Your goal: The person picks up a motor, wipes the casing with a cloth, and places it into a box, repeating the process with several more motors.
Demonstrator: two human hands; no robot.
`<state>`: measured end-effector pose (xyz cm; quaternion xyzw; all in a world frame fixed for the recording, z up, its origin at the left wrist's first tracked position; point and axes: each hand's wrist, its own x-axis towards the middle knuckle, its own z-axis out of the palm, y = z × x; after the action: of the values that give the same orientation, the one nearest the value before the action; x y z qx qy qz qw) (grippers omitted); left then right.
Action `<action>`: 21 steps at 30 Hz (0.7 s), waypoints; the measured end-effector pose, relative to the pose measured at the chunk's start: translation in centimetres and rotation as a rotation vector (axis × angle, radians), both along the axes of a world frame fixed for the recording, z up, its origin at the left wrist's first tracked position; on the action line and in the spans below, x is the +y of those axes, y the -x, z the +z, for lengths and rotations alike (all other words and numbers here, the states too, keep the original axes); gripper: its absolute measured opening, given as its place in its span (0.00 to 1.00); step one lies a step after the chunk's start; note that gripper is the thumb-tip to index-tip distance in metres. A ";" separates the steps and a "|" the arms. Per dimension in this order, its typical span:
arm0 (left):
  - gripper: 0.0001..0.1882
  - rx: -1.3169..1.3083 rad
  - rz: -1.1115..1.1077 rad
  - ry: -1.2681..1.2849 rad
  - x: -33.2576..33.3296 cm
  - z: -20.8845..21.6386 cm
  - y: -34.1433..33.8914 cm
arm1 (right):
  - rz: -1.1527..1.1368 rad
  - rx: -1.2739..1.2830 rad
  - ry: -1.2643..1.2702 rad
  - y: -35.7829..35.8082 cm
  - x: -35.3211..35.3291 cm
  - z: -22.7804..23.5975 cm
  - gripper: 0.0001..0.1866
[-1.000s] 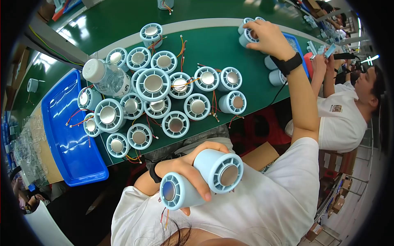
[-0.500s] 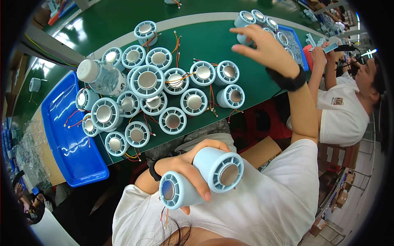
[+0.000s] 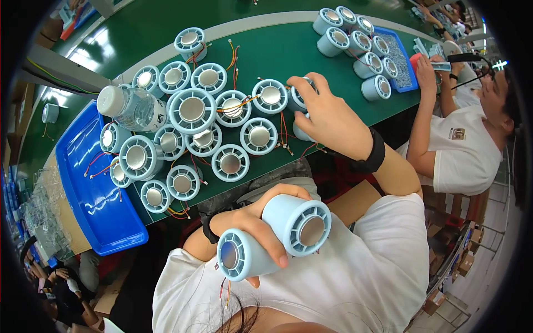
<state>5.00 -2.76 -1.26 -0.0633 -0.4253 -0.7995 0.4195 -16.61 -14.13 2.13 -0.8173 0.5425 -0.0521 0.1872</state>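
Two housings [image 3: 275,238] are gripped in the left hand [image 3: 252,225], against the chest. Right hand [image 3: 330,119] is closed on another housing [image 3: 298,100] on the bench [image 3: 311,53]; many lie uncollected just left of it.

The pale blue cylinders [image 3: 288,230] in the lower middle of the frame looked like smooth matt plastic, each with a dull silvery metal disc set into its ribbed end. The bench [image 3: 288,47] across the upper frame had a matt green surface, while the blue tray [image 3: 91,202] at the left was glossy plastic. The bottle [image 3: 133,108] at the upper left was clear, shiny plastic.
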 end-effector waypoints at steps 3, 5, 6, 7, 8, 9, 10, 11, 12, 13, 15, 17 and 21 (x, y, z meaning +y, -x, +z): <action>0.23 0.019 0.000 0.006 -0.2 -0.3 0.0 | -0.008 0.019 0.025 1.1 -0.9 0.0 0.26; 0.24 0.060 0.007 0.029 -0.3 -0.6 0.0 | -0.064 0.066 0.028 2.4 -2.1 -0.1 0.24; 0.24 0.062 0.006 0.028 -0.2 -0.6 0.0 | -0.065 0.069 0.027 3.7 -3.0 -0.4 0.24; 0.24 0.076 0.000 0.009 -0.2 -0.6 0.1 | -0.079 0.083 0.102 5.3 -4.2 -1.1 0.24; 0.24 0.091 -0.006 -0.008 0.0 -0.4 0.2 | -0.092 0.097 0.178 6.8 -5.3 -1.4 0.25; 0.24 0.105 -0.011 -0.027 0.1 -0.3 0.2 | -0.092 0.099 0.178 8.2 -6.3 -1.5 0.25; 0.24 0.107 -0.016 -0.026 -0.1 -0.3 0.2 | -0.078 0.083 0.166 9.7 -7.2 -1.6 0.25; 0.24 0.097 -0.006 0.010 -0.3 -0.5 0.1 | -0.056 0.065 0.152 10.3 -8.1 -1.4 0.25; 0.24 0.087 0.003 0.045 -0.5 -0.6 0.1 | -0.035 0.047 0.137 10.6 -8.4 -1.4 0.26; 0.25 0.077 0.011 0.081 -0.6 -0.7 0.0 | -0.033 0.048 0.135 10.9 -8.5 -1.5 0.26; 0.25 0.089 0.013 0.048 -0.4 -0.6 0.2 | -0.033 0.039 0.102 11.6 -8.8 -1.6 0.27; 0.25 0.112 0.012 -0.014 -0.2 -0.5 0.3 | -0.034 0.035 0.081 11.4 -8.5 -1.5 0.28; 0.26 0.129 0.001 -0.038 -0.2 -0.7 0.3 | -0.144 0.047 0.204 10.3 -6.6 -1.6 0.30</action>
<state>4.67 -2.93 -1.98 -0.1065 -0.3822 -0.8014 0.4476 -26.92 -20.70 0.54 -0.7922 0.5957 -0.1011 0.0858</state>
